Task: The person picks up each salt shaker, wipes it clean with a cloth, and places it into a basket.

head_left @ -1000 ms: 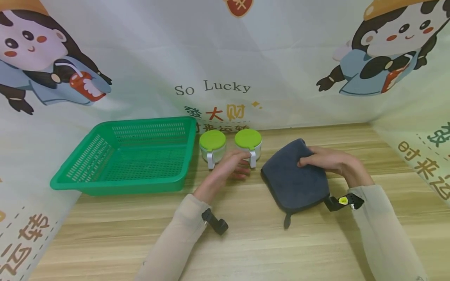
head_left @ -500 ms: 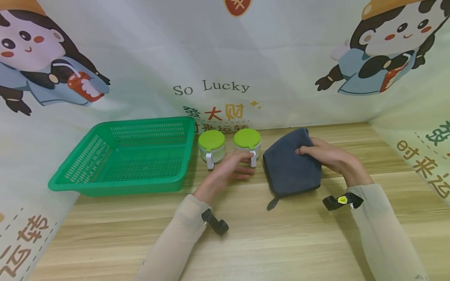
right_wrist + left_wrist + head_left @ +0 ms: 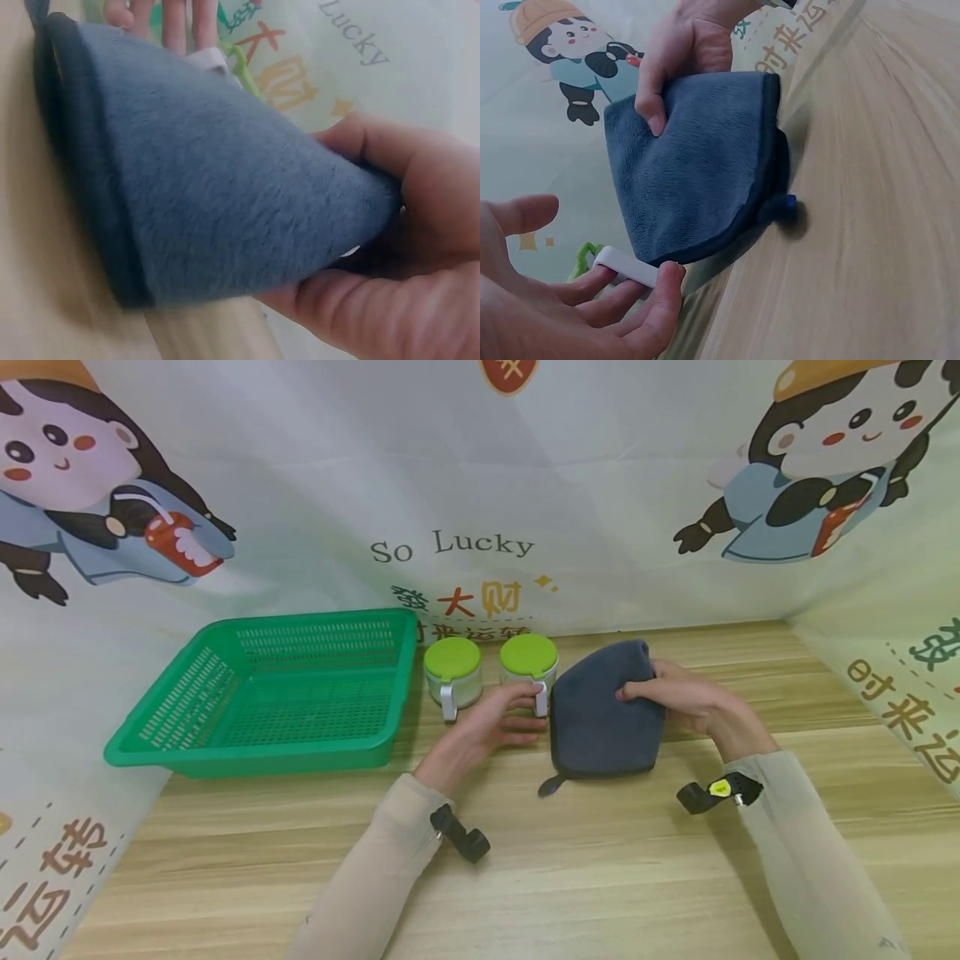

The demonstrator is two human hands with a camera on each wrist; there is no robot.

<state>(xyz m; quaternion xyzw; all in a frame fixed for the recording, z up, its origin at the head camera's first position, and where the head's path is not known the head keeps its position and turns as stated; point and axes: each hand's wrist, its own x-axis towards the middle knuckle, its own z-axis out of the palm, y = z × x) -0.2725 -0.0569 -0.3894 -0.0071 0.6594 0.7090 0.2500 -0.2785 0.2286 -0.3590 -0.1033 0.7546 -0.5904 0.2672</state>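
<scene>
A folded dark grey-blue cloth (image 3: 607,718) with a hanging loop (image 3: 551,786) is in my right hand (image 3: 690,693), pinched between thumb and fingers at its upper right edge. Beside it on the left, my left hand (image 3: 498,718) reaches to the right-hand jar (image 3: 528,656), which has a green lid. In the left wrist view, relaxed fingers lie at the jar's white handle (image 3: 626,264), with the thumb (image 3: 536,214) well apart. The cloth's left edge overlaps the jar's side in the head view. Its lower edge hangs close over the table.
A second green-lidded jar (image 3: 452,660) stands just left of the first, its handle facing front. Further left is a green plastic basket (image 3: 247,756). Behind the wooden table (image 3: 570,868) hangs a printed white sheet (image 3: 600,510).
My right hand has swung the cloth left and somewhat back, up to the right-hand jar, and its loop has shifted left. My left hand has stayed nearly still at the handle.
</scene>
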